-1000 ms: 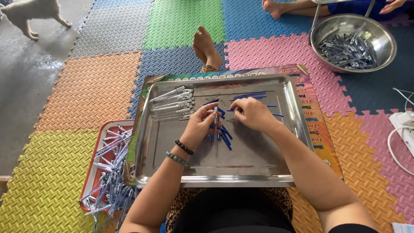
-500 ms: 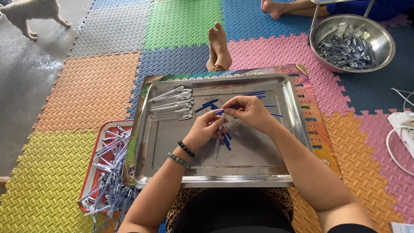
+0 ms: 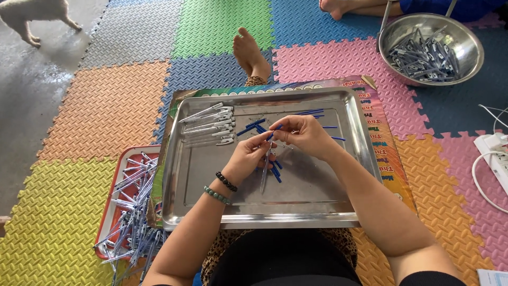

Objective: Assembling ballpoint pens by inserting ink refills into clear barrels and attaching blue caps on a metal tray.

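— What have you got in your hands?

— My left hand (image 3: 248, 156) pinches a clear pen barrel (image 3: 264, 172) near its top, fingers closed round it; the barrel hangs down toward me over the middle of the steel tray (image 3: 338, 212). My right hand (image 3: 304, 135) is closed too, fingertips pinched on a thin blue refill (image 3: 272, 135) just at the barrel's upper end. The two grips almost touch (whether the refill is already inside the barrel, I cannot tell).

— And what lies around them?

— Loose blue refills (image 3: 275, 172) lie on the tray under my hands, with more (image 3: 312, 112) toward the far edge. At the far left corner of the tray sits a neat row of finished pens (image 3: 209, 127). The tray rests on a colourful printed board (image 3: 389, 143) across my lap.

— Anything beside the tray?

— To my left, a red tray (image 3: 108, 212) heaped with clear pen parts (image 3: 129, 212), partly tucked under the steel one. Far right, a metal bowl (image 3: 465, 39) holds more parts, near another person's foot (image 3: 336, 6). A white power strip (image 3: 495, 153) lies on the foam floor mats (image 3: 106, 106), and my own foot (image 3: 251, 53) sticks out beyond the tray.
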